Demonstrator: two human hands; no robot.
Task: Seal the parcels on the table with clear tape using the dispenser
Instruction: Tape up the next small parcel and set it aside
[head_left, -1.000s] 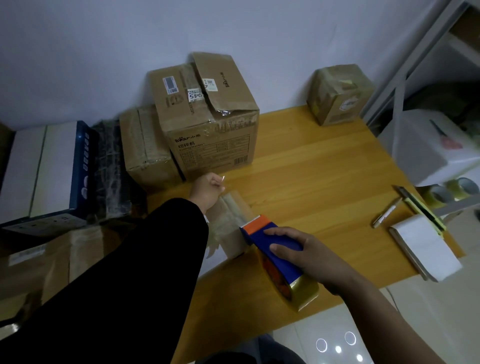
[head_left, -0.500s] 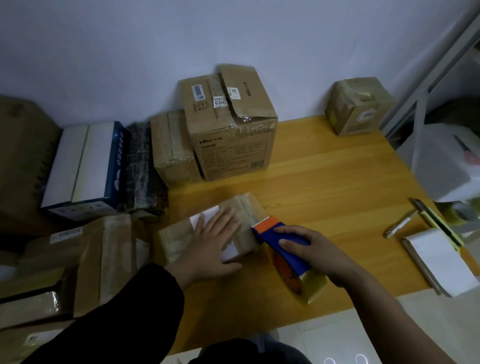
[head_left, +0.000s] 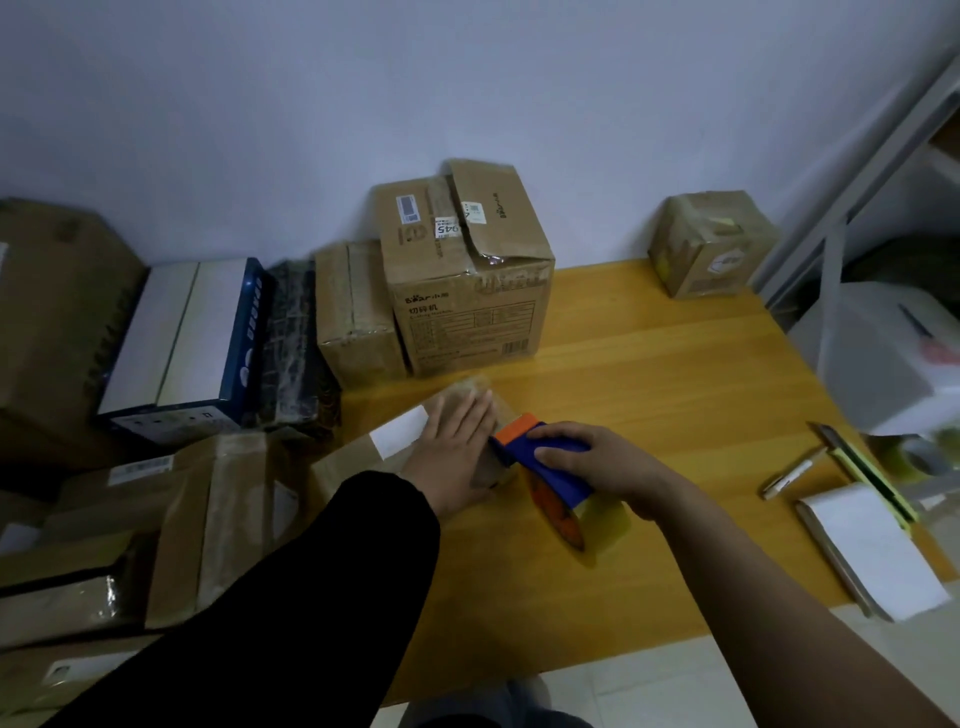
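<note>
A small flat brown parcel (head_left: 358, 460) with a white label lies on the wooden table (head_left: 675, 395) near its left front. My left hand (head_left: 457, 447) lies flat on top of it, fingers straight. My right hand (head_left: 592, 462) grips the blue and orange tape dispenser (head_left: 540, 462), whose orange front end sits at the parcel's right edge, close to my left fingers. The clear tape roll (head_left: 587, 525) hangs under the dispenser, just above the table.
A large printed carton (head_left: 467, 306) and a narrower box (head_left: 353, 312) stand behind the parcel. A small taped box (head_left: 711, 244) sits at the back right. A marker (head_left: 792, 473), a utility knife (head_left: 862, 467) and a label pad (head_left: 878, 551) lie at right. More parcels (head_left: 156, 519) pile at left.
My left hand went from a raised fist behind the parcel to lying flat on it. The dispenser's front end has come up against the parcel's right edge. The camera view shifted left.
</note>
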